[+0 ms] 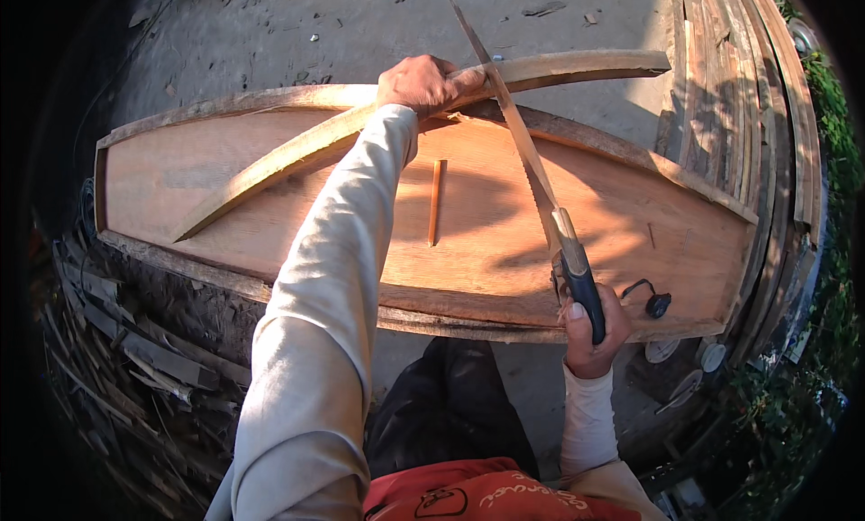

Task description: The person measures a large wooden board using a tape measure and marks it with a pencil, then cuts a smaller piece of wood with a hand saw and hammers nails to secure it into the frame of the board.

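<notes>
My long pale sleeves [315, 278], creased, ending just behind both bare hands [419, 84]; well behind the left, red printed shirt [468, 476], black trousers [450, 404].

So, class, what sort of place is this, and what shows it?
Probably an outdoor woodworking spot: there's a saw, long planks lying together on the right, and green plants growing beyond them.

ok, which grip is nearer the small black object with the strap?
Right. The right grip, around the saw's handle, is just left of the small black object. The left grip is farther up and left, on the curved wooden strip.
</notes>
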`<action>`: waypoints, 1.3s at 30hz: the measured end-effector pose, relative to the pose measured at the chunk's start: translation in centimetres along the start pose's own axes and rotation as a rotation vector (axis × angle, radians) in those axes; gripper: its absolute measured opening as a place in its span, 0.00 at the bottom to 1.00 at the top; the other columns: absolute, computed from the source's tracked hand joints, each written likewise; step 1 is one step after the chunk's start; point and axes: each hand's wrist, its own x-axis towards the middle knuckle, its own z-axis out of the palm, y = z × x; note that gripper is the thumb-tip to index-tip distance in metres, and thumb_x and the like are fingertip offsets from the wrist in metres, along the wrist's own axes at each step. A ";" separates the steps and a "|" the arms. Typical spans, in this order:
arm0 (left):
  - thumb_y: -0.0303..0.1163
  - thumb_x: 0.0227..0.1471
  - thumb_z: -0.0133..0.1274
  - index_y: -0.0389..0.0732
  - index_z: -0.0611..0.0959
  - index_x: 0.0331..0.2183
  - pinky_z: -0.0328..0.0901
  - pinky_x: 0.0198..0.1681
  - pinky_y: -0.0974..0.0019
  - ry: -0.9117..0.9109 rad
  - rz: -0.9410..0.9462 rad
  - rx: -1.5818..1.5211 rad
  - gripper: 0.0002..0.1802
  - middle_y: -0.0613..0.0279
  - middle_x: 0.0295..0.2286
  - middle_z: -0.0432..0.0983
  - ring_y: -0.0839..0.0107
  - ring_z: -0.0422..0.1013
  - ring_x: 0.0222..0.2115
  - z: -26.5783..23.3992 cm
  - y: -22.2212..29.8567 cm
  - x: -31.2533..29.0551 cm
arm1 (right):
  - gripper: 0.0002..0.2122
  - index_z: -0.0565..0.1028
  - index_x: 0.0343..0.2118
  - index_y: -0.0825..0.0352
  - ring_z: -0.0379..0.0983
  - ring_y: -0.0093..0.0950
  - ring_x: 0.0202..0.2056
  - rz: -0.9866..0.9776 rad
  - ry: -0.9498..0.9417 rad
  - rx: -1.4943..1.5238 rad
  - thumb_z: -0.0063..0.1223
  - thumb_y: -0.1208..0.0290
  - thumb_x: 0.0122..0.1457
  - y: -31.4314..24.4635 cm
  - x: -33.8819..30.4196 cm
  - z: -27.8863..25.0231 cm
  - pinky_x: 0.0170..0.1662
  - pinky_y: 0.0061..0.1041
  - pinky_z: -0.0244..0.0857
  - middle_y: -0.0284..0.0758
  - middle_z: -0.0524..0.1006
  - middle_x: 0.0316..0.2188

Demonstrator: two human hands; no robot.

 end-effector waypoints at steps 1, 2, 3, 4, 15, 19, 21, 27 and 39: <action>0.73 0.50 0.46 0.51 0.89 0.43 0.68 0.53 0.55 0.004 0.001 0.000 0.38 0.52 0.39 0.84 0.52 0.77 0.45 0.0 -0.1 -0.1 | 0.11 0.74 0.28 0.70 0.62 0.27 0.17 -0.001 -0.023 0.001 0.55 0.65 0.56 -0.3 0.4 0.4 0.23 0.27 0.59 0.33 0.68 0.16; 0.73 0.50 0.46 0.51 0.89 0.43 0.69 0.53 0.55 -0.004 -0.004 -0.002 0.38 0.52 0.39 0.84 0.52 0.77 0.45 0.1 -0.2 -0.1 | 0.10 0.73 0.28 0.70 0.62 0.27 0.17 -0.002 -0.046 0.002 0.55 0.66 0.56 -0.6 0.7 0.7 0.23 0.27 0.58 0.33 0.68 0.17; 0.73 0.50 0.47 0.51 0.89 0.43 0.69 0.53 0.55 -0.012 -0.008 -0.004 0.38 0.52 0.39 0.84 0.52 0.77 0.45 0.1 -0.3 0.0 | 0.10 0.73 0.28 0.70 0.62 0.27 0.17 -0.005 -0.045 0.003 0.55 0.66 0.56 -0.6 0.4 0.3 0.23 0.27 0.58 0.33 0.68 0.17; 0.72 0.51 0.47 0.50 0.89 0.43 0.69 0.52 0.55 -0.020 -0.014 -0.013 0.38 0.52 0.39 0.84 0.53 0.77 0.45 0.1 -0.6 0.1 | 0.10 0.73 0.28 0.70 0.62 0.26 0.17 -0.045 -0.045 -0.057 0.55 0.66 0.56 -0.3 -0.5 -0.4 0.23 0.26 0.58 0.33 0.68 0.17; 0.71 0.52 0.47 0.53 0.89 0.41 0.69 0.50 0.55 -0.065 -0.028 -0.029 0.35 0.54 0.37 0.84 0.54 0.79 0.43 -1.1 0.0 0.5 | 0.09 0.74 0.30 0.71 0.63 0.21 0.17 -0.011 -0.037 -0.024 0.53 0.69 0.58 -3.2 2.8 1.2 0.23 0.25 0.59 0.32 0.70 0.15; 0.69 0.50 0.49 0.51 0.89 0.38 0.69 0.49 0.55 -0.079 -0.037 -0.020 0.33 0.57 0.35 0.84 0.55 0.78 0.43 -2.3 1.2 -0.3 | 0.08 0.75 0.32 0.72 0.64 0.18 0.19 0.022 -0.054 0.071 0.54 0.71 0.59 -3.5 3.7 1.1 0.24 0.25 0.60 0.32 0.70 0.16; 0.67 0.49 0.52 0.51 0.88 0.39 0.68 0.50 0.56 -0.102 0.021 0.063 0.32 0.58 0.35 0.84 0.57 0.76 0.44 -2.3 2.1 -1.3 | 0.08 0.75 0.33 0.72 0.64 0.18 0.20 0.035 -0.056 0.056 0.54 0.71 0.59 -3.5 3.4 0.2 0.24 0.24 0.60 0.32 0.70 0.17; 0.60 0.43 0.59 0.50 0.83 0.43 0.70 0.47 0.57 -0.065 0.119 0.355 0.31 0.60 0.37 0.82 0.60 0.77 0.42 -1.1 1.8 -0.1 | 0.08 0.76 0.35 0.72 0.65 0.19 0.20 0.063 -0.072 0.074 0.54 0.72 0.59 -3.3 3.6 -0.1 0.25 0.24 0.61 0.32 0.71 0.17; 0.61 0.41 0.61 0.51 0.86 0.44 0.72 0.46 0.59 -0.238 -0.054 0.279 0.32 0.59 0.36 0.84 0.60 0.79 0.41 -2.4 2.5 2.1 | 0.10 0.75 0.33 0.71 0.66 0.21 0.19 0.060 -0.080 -0.061 0.54 0.68 0.58 -5.3 -2.1 -4.4 0.24 0.26 0.61 0.33 0.71 0.17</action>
